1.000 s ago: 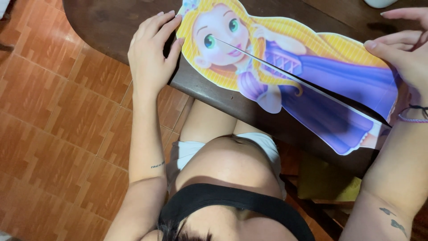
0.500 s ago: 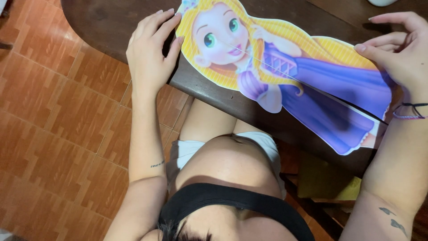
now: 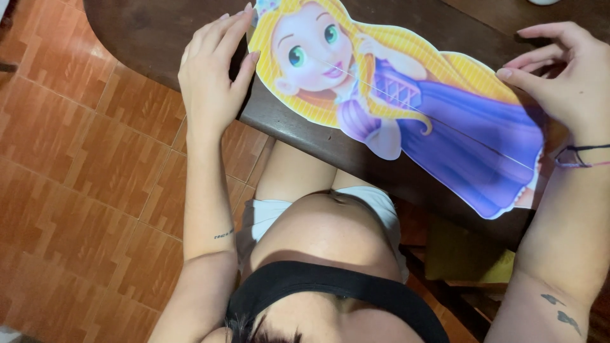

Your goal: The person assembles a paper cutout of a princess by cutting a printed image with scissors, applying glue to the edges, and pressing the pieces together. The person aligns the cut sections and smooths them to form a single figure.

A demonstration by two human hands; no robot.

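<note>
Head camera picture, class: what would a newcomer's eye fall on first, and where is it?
First comes the big cartoon cutout of a yellow-haired figure in a purple dress, lying across the dark wooden table with a thin string along it. The left hand rests at its head end, and the right hand pinches at its skirt end. Orange floor tiles fill the left side.

glossy paper cutout, dark polished wood table

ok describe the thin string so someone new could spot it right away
Start at the dark wooden table and the big cartoon princess cutout lying on it. The string is the thin line running diagonally across her, from face to skirt hem, toward the right hand.
</note>
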